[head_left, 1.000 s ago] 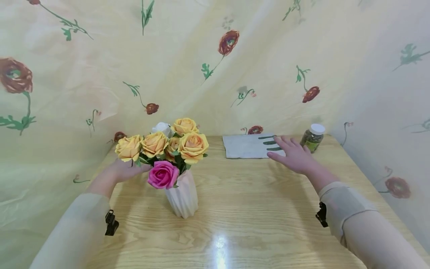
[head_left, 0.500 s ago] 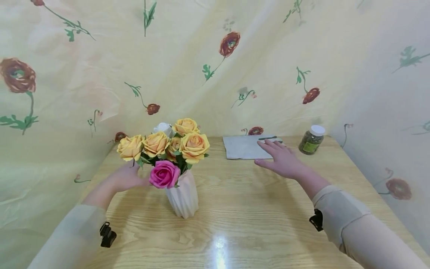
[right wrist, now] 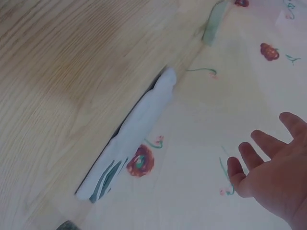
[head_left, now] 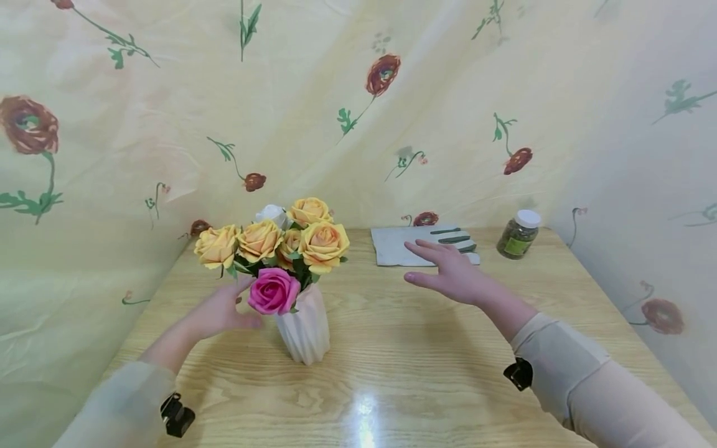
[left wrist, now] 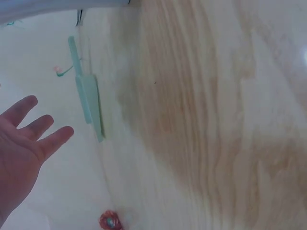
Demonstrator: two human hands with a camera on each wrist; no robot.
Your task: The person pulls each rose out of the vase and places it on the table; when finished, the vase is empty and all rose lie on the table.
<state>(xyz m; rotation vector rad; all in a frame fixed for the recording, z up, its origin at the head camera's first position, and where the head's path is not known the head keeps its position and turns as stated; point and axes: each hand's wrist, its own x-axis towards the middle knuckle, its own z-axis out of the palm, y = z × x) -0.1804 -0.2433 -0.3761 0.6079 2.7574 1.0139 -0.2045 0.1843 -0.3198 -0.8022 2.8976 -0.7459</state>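
Observation:
My left hand (head_left: 224, 308) is held over the table with fingers spread, just left of a white ribbed vase (head_left: 307, 326). The vase bears yellow roses (head_left: 323, 246), a white one and a pink rose (head_left: 273, 290); some blooms hide part of that hand's fingers. In the left wrist view the left hand (left wrist: 21, 148) holds nothing. With fingers extended, my right hand (head_left: 454, 274) hovers in front of a folded white cloth (head_left: 400, 246) with dark green stripes. The right wrist view shows the right hand (right wrist: 276, 163) apart from the cloth (right wrist: 136, 127), holding nothing.
A jar (head_left: 518, 236) with a white lid and green label stands at the back right. The wooden table (head_left: 403, 354) meets a flower-printed curtain (head_left: 313, 93) behind. A flat pale green strip (left wrist: 88, 98) lies along the table's edge.
My right hand has moved left and nearer to me, away from the jar. My left hand has come slightly nearer and to the right. Vase, cloth and jar have stayed put.

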